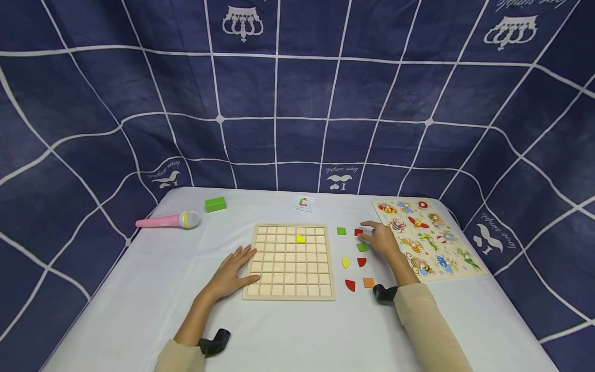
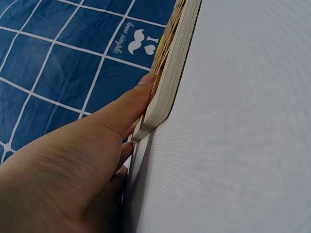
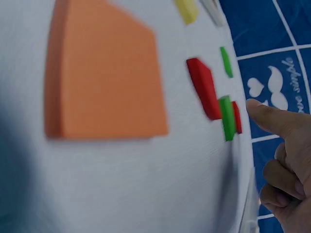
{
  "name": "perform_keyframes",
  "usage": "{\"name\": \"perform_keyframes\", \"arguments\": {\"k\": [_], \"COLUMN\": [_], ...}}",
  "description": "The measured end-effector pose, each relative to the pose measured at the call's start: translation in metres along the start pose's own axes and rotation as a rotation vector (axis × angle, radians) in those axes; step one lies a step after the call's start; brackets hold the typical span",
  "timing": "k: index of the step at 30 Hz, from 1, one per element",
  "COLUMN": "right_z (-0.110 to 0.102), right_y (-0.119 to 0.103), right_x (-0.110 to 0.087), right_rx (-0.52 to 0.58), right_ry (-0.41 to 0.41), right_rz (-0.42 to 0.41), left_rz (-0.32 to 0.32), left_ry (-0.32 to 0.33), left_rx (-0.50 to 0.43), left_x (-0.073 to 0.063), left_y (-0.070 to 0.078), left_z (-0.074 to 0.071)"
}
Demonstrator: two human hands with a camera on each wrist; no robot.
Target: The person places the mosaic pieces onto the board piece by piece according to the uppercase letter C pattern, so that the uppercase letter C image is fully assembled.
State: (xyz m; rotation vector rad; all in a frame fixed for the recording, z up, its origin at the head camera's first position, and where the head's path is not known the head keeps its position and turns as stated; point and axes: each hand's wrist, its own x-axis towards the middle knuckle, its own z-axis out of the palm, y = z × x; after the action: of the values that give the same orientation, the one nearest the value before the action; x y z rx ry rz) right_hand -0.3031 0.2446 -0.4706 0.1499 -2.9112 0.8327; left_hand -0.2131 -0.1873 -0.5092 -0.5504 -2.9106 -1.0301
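In the head view my left hand lies at the left edge of a wooden grid board, fingers spread and thumb on its lower left part. The left wrist view shows the thumb on the board's rim. A yellow piece sits in an upper cell of the grid. My right hand reaches over the loose pieces, thumb and forefinger parted around a small red piece. A green square lies just below it, another green square to its left.
Nearer me are a yellow piece, two red quarter pieces and an orange square. An insect picture board lies at right. Behind the grid are a pattern card and green block; a pink microphone lies left.
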Motion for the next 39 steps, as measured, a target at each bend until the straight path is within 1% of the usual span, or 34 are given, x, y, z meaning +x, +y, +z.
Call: {"name": "perform_keyframes", "arguments": {"k": [4,7,10,12,14,17,21,24,27,30,35,39], "right_z": [0.004,0.006,0.006,0.006,0.006,0.009,0.019,0.030,0.044,0.061,0.087,0.102], "right_y": [0.009,0.011,0.009,0.004,-0.005,-0.025,-0.059,-0.086,-0.110,-0.125,-0.137,-0.141], "right_x": [0.002,0.002,0.002,0.003,0.003,0.006,0.008,0.009,0.008,0.006,0.004,0.005], "right_rx": [-0.004,-0.005,-0.003,-0.005,0.000,0.005,0.017,0.033,0.058,0.086,0.102,0.071], "right_ry": [-0.065,-0.086,-0.077,-0.057,-0.032,0.024,0.106,0.129,0.103,0.053,-0.029,-0.053], "right_rz": [0.078,0.116,0.111,0.085,0.048,-0.036,-0.145,-0.195,-0.224,-0.235,-0.206,-0.179], "left_rz": [0.005,0.001,-0.005,-0.019,-0.032,-0.053,-0.067,-0.068,-0.067,-0.061,-0.056,-0.060], "left_ry": [0.003,0.000,0.004,0.024,0.050,0.079,0.069,0.062,0.058,0.057,0.061,0.055], "left_rx": [0.003,0.004,-0.004,-0.030,-0.061,-0.103,-0.114,-0.117,-0.129,-0.130,-0.125,-0.123], "left_x": [0.001,0.001,0.001,0.001,0.000,0.000,-0.001,-0.001,-0.001,-0.001,0.000,0.000], "left_y": [-0.001,-0.002,-0.003,-0.002,-0.001,-0.001,-0.001,0.000,0.000,0.001,0.000,0.000], "left_z": [0.001,0.002,0.002,0.002,0.002,0.001,0.000,0.000,0.000,0.000,0.001,0.001]}}
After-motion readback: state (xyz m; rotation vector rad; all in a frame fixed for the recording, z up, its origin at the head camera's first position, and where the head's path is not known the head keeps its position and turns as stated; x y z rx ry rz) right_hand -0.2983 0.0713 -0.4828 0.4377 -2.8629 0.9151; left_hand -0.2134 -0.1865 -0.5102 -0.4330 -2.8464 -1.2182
